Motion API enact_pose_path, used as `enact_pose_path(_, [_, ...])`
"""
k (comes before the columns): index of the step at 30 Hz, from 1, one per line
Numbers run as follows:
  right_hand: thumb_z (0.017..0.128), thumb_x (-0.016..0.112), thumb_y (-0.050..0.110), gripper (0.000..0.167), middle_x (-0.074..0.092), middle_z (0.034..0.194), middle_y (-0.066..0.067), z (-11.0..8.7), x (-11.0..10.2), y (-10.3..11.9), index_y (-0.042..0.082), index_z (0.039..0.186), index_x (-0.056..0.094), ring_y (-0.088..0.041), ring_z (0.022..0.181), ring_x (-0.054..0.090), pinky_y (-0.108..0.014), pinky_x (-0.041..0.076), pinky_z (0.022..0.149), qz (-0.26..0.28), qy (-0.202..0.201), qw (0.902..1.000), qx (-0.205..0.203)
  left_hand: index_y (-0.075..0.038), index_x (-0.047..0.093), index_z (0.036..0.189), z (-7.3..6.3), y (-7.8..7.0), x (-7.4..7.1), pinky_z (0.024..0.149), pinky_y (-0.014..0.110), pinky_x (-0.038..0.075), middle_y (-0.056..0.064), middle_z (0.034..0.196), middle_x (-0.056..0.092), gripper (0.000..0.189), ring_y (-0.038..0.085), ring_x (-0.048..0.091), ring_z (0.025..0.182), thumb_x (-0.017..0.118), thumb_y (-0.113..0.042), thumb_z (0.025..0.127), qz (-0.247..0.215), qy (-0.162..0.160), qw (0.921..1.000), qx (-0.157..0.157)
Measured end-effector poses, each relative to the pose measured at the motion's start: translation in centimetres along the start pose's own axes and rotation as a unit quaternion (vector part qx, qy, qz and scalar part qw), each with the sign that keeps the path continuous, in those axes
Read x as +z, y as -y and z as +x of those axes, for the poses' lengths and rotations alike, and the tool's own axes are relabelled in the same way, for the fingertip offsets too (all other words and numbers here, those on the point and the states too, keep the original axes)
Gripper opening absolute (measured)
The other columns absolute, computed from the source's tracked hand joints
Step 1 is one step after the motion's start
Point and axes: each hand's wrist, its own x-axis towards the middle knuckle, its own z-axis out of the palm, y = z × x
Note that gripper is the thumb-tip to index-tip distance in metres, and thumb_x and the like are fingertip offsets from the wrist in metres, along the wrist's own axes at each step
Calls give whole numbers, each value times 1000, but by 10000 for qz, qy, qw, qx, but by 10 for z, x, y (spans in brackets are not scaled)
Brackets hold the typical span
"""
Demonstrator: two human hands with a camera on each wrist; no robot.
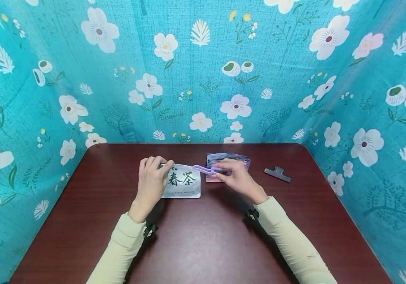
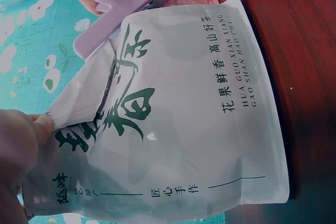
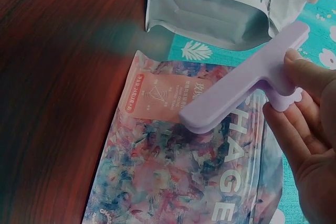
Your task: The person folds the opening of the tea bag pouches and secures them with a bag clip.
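My left hand point(image 1: 153, 177) pinches the top edge of a white tea bag point(image 2: 178, 103) printed with dark green characters. The bag's top is partly folded over, and the thumb presses near the fold in the left wrist view. Between thumb and fingers, my right hand point(image 1: 236, 173) grips a lilac sealing clip point(image 3: 247, 80) by its handle. One end of the clip's long bar reaches toward the upper corner of the tea bag. Behind the right hand stands a colourful pouch point(image 3: 168, 166) with a pink label and large white letters.
A dark grey clip point(image 1: 277, 174) lies on the right part of the reddish-brown table point(image 1: 196, 240). Around the table's back and sides hangs a turquoise floral curtain point(image 1: 189, 79).
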Motion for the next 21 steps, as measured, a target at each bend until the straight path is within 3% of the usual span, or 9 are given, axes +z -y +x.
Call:
enact_pose_path(8, [81,82,-2,32,75,101,-9,-1,0,-3,2,112,77,-31,86,69,-49,57,69,-119,-27,9999,-8,-12,79,104,-1,0,0,88,51,41,8,90,63,26,29,56,86,71,6,87,-8,31,10000,14])
enact_pose_path(21, [83,81,-1,26,75,99,-8,4,7,-3,1,109,78,-23,87,69,-43,56,68,-263,-54,9996,-112,-13,78,103,-1,2,3,87,50,40,8,89,62,29,28,55,86,67,8,88,-23,-148,9997,169])
